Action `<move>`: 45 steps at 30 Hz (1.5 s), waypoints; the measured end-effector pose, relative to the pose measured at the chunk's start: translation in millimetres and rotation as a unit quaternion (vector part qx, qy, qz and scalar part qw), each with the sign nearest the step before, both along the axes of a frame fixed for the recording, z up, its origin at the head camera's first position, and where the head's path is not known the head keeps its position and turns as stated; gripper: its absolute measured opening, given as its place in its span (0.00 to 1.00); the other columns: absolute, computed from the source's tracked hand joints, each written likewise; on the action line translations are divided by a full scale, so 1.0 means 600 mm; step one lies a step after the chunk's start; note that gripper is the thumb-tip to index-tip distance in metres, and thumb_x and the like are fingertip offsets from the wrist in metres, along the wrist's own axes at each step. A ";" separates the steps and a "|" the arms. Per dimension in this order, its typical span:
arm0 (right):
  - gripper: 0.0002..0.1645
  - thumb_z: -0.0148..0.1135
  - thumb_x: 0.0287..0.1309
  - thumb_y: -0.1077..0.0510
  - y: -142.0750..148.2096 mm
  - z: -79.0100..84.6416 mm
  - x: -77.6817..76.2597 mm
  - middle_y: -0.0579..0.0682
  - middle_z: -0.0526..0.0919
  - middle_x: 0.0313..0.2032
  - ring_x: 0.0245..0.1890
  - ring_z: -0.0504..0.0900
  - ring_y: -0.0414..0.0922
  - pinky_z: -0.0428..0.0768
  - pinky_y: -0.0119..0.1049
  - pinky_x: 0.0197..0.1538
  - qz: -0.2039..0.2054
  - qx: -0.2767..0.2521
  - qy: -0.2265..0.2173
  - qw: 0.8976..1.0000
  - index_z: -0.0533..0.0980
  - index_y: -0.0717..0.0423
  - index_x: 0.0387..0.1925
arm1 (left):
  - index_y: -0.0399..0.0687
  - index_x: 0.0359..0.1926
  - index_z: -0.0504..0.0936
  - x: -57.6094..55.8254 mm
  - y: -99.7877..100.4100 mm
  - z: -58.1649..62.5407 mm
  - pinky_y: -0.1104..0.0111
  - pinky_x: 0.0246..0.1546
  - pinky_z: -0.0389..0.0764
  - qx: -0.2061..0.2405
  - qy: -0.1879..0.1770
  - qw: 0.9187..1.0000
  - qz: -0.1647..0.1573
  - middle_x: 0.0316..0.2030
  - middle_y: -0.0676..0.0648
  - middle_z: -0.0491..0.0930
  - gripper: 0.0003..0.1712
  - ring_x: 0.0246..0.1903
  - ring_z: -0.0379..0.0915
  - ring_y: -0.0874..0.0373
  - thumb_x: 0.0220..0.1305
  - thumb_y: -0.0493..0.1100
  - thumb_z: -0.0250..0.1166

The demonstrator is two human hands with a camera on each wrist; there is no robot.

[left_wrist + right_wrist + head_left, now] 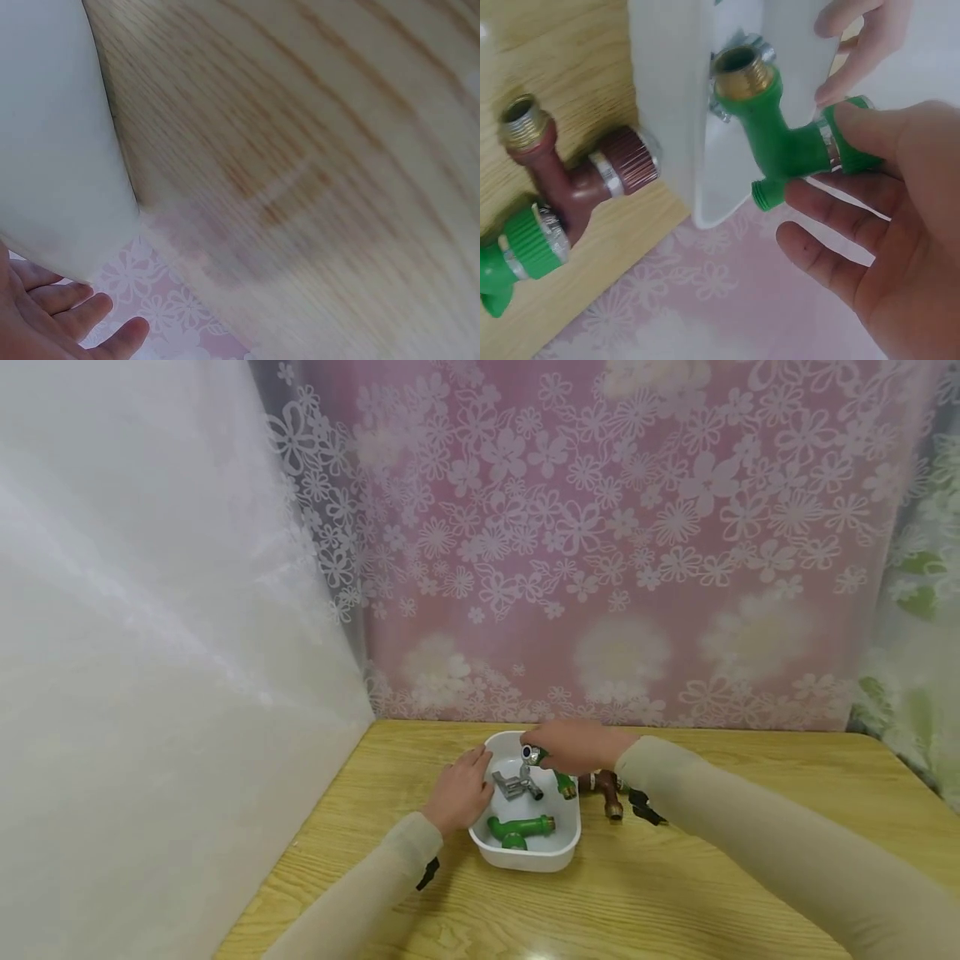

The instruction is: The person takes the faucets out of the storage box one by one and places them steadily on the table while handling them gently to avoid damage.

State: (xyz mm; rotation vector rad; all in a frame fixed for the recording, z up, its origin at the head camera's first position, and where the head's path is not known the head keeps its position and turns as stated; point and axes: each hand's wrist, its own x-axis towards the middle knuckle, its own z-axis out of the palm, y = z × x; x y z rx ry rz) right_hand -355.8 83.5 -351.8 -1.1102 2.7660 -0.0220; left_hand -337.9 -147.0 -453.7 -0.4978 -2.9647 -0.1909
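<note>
My right hand [576,745] pinches a green tap [776,142] by its ribbed knob, thumb on one side and fingers on the other. The tap's threaded brass end points down in the head view, over the right side of a white basin [525,861]. Inside the basin lie a silver tap [517,783] and, nearer the front, a second green tap [521,828]. Across the basin's left rim rests my left hand [459,789], its spread fingers [82,315] showing at the rim in the left wrist view.
Just right of the basin, a brown tap [611,795] lies on the wooden table [720,860], with a green tap [517,247] against it. A flowered pink curtain [600,568] hangs behind the table; pale sheeting [187,610] closes off the left.
</note>
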 end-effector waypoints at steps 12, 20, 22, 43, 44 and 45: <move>0.30 0.61 0.70 0.51 0.064 0.011 0.018 0.48 0.79 0.62 0.55 0.82 0.45 0.82 0.47 0.56 -0.016 -0.022 -0.006 1.000 0.68 0.47 0.71 | 0.42 0.75 0.64 0.000 -0.004 -0.001 0.48 0.69 0.68 0.006 0.004 1.000 -0.008 0.76 0.42 0.60 0.32 0.74 0.59 0.46 0.74 0.47 0.51; 0.28 0.64 0.67 0.56 0.110 0.002 0.027 0.49 0.82 0.59 0.52 0.84 0.45 0.83 0.45 0.54 -0.003 -0.045 0.000 0.999 0.71 0.49 0.67 | 0.43 0.75 0.64 -0.001 -0.004 -0.003 0.48 0.70 0.67 0.012 0.003 1.000 -0.006 0.76 0.42 0.60 0.32 0.74 0.59 0.46 0.74 0.47 0.51; 0.29 0.65 0.67 0.56 0.121 0.000 0.027 0.49 0.82 0.59 0.54 0.83 0.47 0.83 0.47 0.55 -0.004 -0.045 -0.001 0.999 0.72 0.50 0.67 | 0.43 0.75 0.64 -0.002 -0.004 -0.003 0.48 0.70 0.67 0.011 0.006 1.000 -0.008 0.76 0.42 0.60 0.32 0.74 0.59 0.46 0.74 0.47 0.51; 0.30 0.64 0.67 0.56 0.227 -0.023 0.044 0.59 0.78 0.63 0.60 0.79 0.58 0.79 0.56 0.59 -0.046 -0.016 -0.016 0.999 0.71 0.58 0.67 | 0.40 0.74 0.65 -0.001 -0.002 -0.002 0.47 0.69 0.68 0.012 0.014 1.000 -0.022 0.75 0.41 0.62 0.31 0.73 0.61 0.45 0.74 0.46 0.51; 0.30 0.64 0.67 0.56 0.231 -0.024 0.044 0.59 0.78 0.62 0.60 0.79 0.58 0.79 0.56 0.59 -0.049 -0.016 -0.018 0.999 0.71 0.59 0.67 | 0.40 0.74 0.65 -0.001 -0.002 -0.002 0.47 0.69 0.68 0.011 0.015 1.000 -0.022 0.75 0.40 0.62 0.31 0.73 0.61 0.45 0.74 0.46 0.51; 0.29 0.64 0.67 0.56 0.237 -0.025 0.045 0.59 0.78 0.62 0.60 0.79 0.58 0.79 0.56 0.58 -0.050 -0.014 -0.018 0.998 0.71 0.59 0.67 | 0.40 0.74 0.65 -0.001 -0.002 -0.002 0.48 0.69 0.68 0.010 0.015 1.000 -0.022 0.75 0.41 0.62 0.31 0.73 0.61 0.45 0.74 0.46 0.51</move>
